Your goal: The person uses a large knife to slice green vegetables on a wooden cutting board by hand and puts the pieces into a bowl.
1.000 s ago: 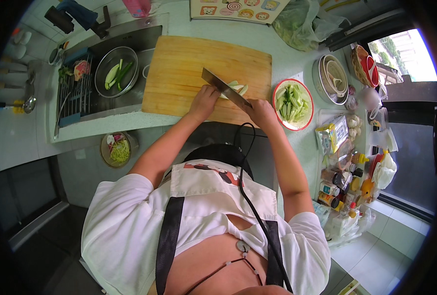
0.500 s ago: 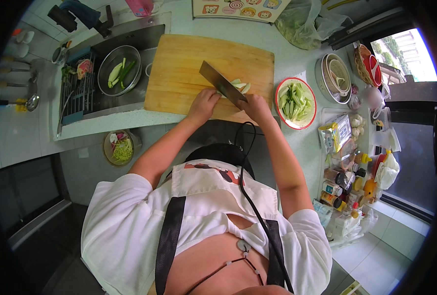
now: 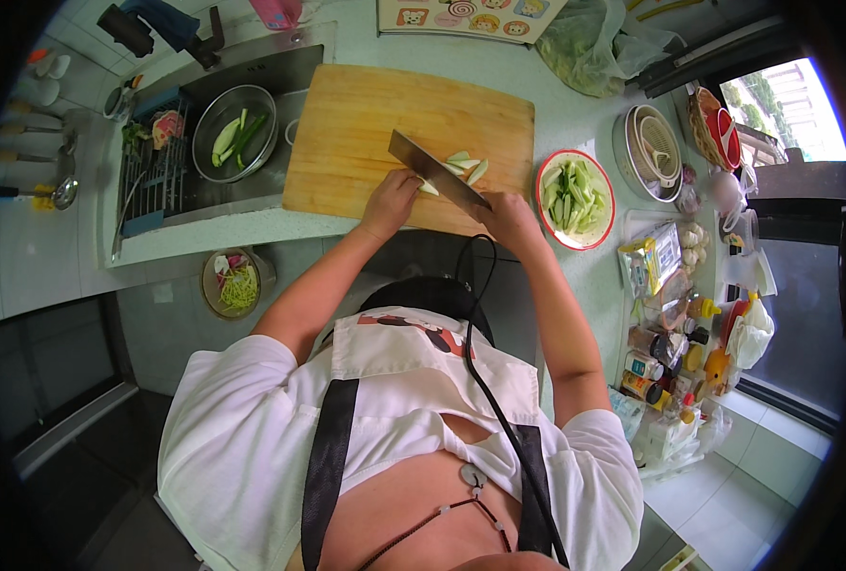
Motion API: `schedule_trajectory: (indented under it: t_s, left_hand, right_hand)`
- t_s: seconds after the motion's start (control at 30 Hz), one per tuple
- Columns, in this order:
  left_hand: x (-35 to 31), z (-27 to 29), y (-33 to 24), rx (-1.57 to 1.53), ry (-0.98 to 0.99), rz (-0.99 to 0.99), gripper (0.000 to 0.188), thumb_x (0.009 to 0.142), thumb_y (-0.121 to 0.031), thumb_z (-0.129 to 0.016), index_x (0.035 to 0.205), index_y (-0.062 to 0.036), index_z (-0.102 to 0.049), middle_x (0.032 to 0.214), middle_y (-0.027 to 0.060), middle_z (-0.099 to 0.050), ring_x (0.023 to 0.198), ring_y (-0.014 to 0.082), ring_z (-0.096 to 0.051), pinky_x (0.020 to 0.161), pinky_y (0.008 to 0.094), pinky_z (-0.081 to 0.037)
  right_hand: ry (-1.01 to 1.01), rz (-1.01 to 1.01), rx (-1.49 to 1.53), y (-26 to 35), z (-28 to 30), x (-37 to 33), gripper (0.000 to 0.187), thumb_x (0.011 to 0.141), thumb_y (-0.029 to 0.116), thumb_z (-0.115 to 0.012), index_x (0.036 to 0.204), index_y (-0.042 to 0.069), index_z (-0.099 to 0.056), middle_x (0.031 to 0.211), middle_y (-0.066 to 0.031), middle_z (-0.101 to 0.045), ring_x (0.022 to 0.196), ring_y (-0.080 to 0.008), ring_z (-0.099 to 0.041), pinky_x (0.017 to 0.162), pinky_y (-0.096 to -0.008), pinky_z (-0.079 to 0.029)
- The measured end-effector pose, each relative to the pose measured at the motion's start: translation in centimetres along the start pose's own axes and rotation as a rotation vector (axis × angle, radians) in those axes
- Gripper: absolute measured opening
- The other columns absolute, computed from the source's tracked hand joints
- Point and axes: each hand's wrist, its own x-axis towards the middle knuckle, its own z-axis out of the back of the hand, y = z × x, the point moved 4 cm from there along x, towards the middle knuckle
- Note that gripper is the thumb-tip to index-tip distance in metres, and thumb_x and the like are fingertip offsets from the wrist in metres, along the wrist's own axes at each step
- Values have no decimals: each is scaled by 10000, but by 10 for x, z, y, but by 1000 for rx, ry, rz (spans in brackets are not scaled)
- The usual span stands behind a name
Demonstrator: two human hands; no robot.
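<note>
My right hand [image 3: 511, 221] is closed around the handle of a cleaver [image 3: 432, 169], its broad blade slanting up and left across the near part of a wooden cutting board [image 3: 375, 105]. Left of the blade, the fingers of my left hand [image 3: 392, 202] pinch a pale green vegetable piece [image 3: 428, 187] on the board. Several cut pale wedges [image 3: 463, 164] lie on the far right side of the blade. Beside the board, a red-rimmed plate [image 3: 612, 202] holds a heap of similar green-and-white pieces [image 3: 572, 194].
In the sink at left, a metal basin [image 3: 197, 143] contains long green vegetables [image 3: 237, 141] beside a dish rack [image 3: 144, 190]. Below the counter is a bin [image 3: 208, 295] with peelings. Nested colanders [image 3: 653, 143], seasoning bottles [image 3: 644, 364] and a plastic bag [image 3: 590, 52] stand at right.
My right hand and the cleaver have shifted slightly right and nearer to me. More of the vegetable piece by my left fingers and of the cut wedges now shows.
</note>
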Motion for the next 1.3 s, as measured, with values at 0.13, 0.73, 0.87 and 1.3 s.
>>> schedule_trajectory:
  t_s: [0.13,0.73,0.87,1.3]
  left_hand:
    - [-3,-2,0,27,-17,-38,159,732,-16,-640,884,-30,-597,952,126,-571,897,312,-556,741,375,-484]
    - [16,0,2,-134,-80,155,192,760,29,-562,941,-30,-585,984,136,-542,885,316,-548,759,339,-468]
    - [21,-2,13,-336,-153,406,195,796,34,-491,963,-9,-583,1022,151,-550,920,325,-553,784,361,-465]
    - [36,-56,-10,38,-139,221,589,778,-166,-638,1271,23,-377,1318,264,-356,1173,424,-375,974,477,-314]
  right_hand:
    - [-12,20,-2,-4,-7,-2,281,820,284,-585,874,16,-649,768,-223,-618,751,-389,-604,675,-470,-479]
    - [9,-292,866,-52,-33,21,289,845,223,-617,983,-28,-572,590,-30,-516,440,-99,-472,406,-255,-377]
    - [-98,-368,1041,-74,-31,13,254,867,204,-596,987,-13,-543,610,-5,-488,440,-86,-444,399,-238,-350]
    - [-326,-468,840,-101,-40,-11,209,857,172,-596,938,-5,-520,522,-32,-469,373,-102,-436,341,-256,-336]
